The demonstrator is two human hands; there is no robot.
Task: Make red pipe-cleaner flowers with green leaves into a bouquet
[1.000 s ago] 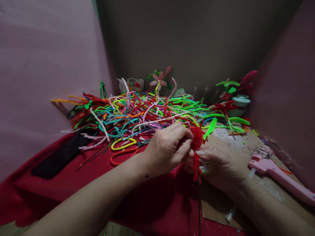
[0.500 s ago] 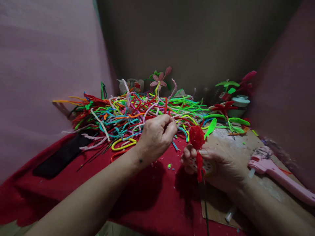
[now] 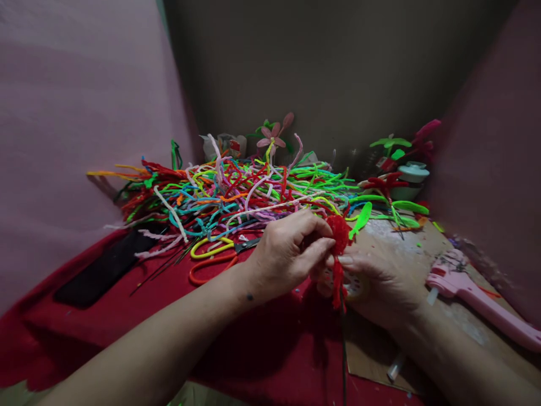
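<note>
"What's nearest?"

"A thin dark stem (image 3: 344,355), running down over the red cloth (image 3: 253,349) just beside a sheet of cardboard (image 3: 369,355). A short clear stick (image 3: 396,367) lies on that cardboard."

"What's at the top of the stem?"

"A fuzzy red flower (image 3: 338,230), held up between the two hands, with a red strand (image 3: 337,285) hanging below it."

"How is the right hand (image 3: 376,276)?"

"Nearly closed. Its thumb and fingers pinch the base of the flower, just under the head. A white disc (image 3: 354,286) with holes sits against that palm, partly hidden by the strand and the fingers."

"And the left hand (image 3: 291,248)?"

"Fingers curled well in, thumb and forefinger tips against the flower's left side. I can't tell whether they grip it or only touch it."

"What lies around them?"

"On the right, a pink glue gun (image 3: 469,287) near the right forearm. On the left, scissors (image 3: 215,259) with one yellow and one red handle, their blades partly behind the left hand. Farther left, a flat black phone (image 3: 101,270)."

"And beyond?"

"A bright green leaf (image 3: 362,221) just past the flower, then a wide tangled heap of pipe cleaners (image 3: 236,192) in many colours. Behind, a lidded jar (image 3: 413,173) stands on the right, and a pink flower (image 3: 271,136) rises behind the middle of the heap, before a dark wall (image 3: 329,67)."
</note>
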